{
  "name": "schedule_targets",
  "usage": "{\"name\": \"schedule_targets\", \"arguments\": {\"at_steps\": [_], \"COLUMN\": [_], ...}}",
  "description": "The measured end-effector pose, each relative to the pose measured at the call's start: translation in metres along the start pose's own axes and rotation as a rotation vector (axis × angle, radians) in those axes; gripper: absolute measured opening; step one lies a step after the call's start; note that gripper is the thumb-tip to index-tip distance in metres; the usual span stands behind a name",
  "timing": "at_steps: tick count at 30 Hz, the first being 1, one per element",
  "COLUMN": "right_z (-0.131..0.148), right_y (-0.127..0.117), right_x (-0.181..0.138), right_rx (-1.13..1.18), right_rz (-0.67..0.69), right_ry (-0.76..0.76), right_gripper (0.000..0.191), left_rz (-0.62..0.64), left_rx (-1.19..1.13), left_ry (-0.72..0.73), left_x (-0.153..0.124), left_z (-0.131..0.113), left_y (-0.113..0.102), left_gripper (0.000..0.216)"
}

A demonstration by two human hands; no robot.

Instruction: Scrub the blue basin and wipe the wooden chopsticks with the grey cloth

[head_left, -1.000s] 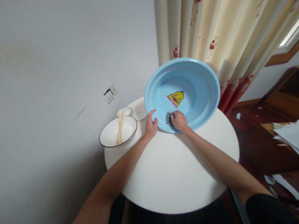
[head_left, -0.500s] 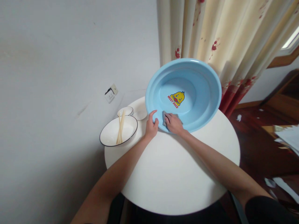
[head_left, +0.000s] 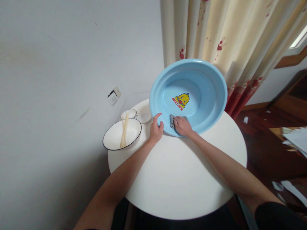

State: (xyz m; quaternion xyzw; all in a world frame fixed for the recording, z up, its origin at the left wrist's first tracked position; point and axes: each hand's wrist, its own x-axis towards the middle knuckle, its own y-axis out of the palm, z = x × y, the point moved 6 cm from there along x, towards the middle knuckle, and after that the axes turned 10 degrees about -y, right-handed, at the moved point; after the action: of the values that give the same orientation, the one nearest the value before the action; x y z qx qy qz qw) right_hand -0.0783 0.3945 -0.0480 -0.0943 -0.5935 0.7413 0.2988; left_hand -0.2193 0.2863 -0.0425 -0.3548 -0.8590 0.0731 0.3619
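Note:
A light blue plastic basin (head_left: 211, 92) with a yellow duck picture (head_left: 182, 99) stands tilted on the far side of a round white table (head_left: 177, 179). My left hand (head_left: 156, 129) grips the basin's near rim, thumb over the edge. Just to its right, my right hand (head_left: 182, 126) presses a small grey scrubbing cloth (head_left: 172, 120) against the inner wall near that rim, fingers closed on it.
A white bowl (head_left: 112, 142) with a dark rim holds wooden chopsticks (head_left: 124, 133) at the table's left edge; a small cup (head_left: 129, 114) and a white plate (head_left: 144, 111) sit behind it. A flowered curtain (head_left: 216, 35) hangs behind. Papers (head_left: 296, 140) lie right.
My right hand slid the grey cloth left along the basin's inner wall, then back slightly right. The left hand kept its grip on the rim.

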Motion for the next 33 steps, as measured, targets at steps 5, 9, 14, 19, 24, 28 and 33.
{"name": "schedule_targets", "arguments": {"at_steps": [5,9,14,19,24,28,33], "right_z": [-0.017,-0.015,-0.008,-0.008,-0.009,-0.01,-0.011], "right_y": [-0.002,-0.003,-0.002,-0.001,-0.001,0.0,0.002], "right_x": [-0.005,-0.007,-0.008,-0.009,-0.009,-0.009,-0.01], "right_rx": [-0.11,-0.153,-0.162,-0.174,-0.173,-0.166,-0.162], "right_rz": [0.042,0.035,0.013,0.014,0.016,0.014,0.014], "right_ry": [0.066,0.089,0.091,0.082,0.061,0.046,0.044], "right_gripper": [0.046,0.041,0.04,0.04,0.043,0.046,0.046], "left_rz": [0.004,-0.011,-0.018,-0.019,-0.019,-0.019,-0.011], "left_rx": [0.002,-0.01,-0.02,-0.031,-0.034,-0.037,-0.021], "left_ry": [-0.02,-0.019,-0.024,-0.013,-0.016,-0.009,0.01], "left_x": [0.002,0.003,0.003,0.003,0.003,0.003,0.003], "left_z": [0.002,0.006,0.008,0.008,0.007,0.006,0.007], "left_y": [-0.002,-0.003,-0.003,-0.002,-0.002,-0.002,0.0], "left_gripper": [0.044,0.044,0.044,0.044,0.044,0.044,0.045]}}
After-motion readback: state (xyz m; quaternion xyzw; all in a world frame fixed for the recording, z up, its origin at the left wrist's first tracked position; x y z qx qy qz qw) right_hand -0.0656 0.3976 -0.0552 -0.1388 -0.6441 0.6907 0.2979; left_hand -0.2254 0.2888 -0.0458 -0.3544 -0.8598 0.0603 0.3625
